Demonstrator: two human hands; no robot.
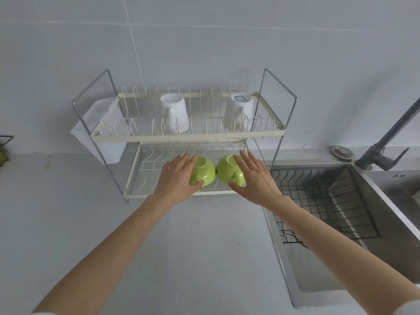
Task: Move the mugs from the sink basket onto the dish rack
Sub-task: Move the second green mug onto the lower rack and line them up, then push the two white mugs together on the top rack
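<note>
Two green mugs stand upside down side by side on the lower shelf of the dish rack [136, 169]. My left hand [176, 178] rests over the left green mug [205, 171], fingers spread, thumb under its handle. My right hand [254, 178] lies spread beside the right green mug [225, 169], thumb just below its handle. Two white mugs, one on the left [173, 113] and one on the right [238, 112], stand upside down on the top shelf. The black wire sink basket [318, 201] holds no mugs.
A steel sink [375, 246] lies to the right, with a dark faucet [386, 144] behind it. A white cutlery holder [100, 133] hangs on the rack's left side. The grey counter [181, 246] stretches in front. A dark object [4, 146] sits at the far left edge.
</note>
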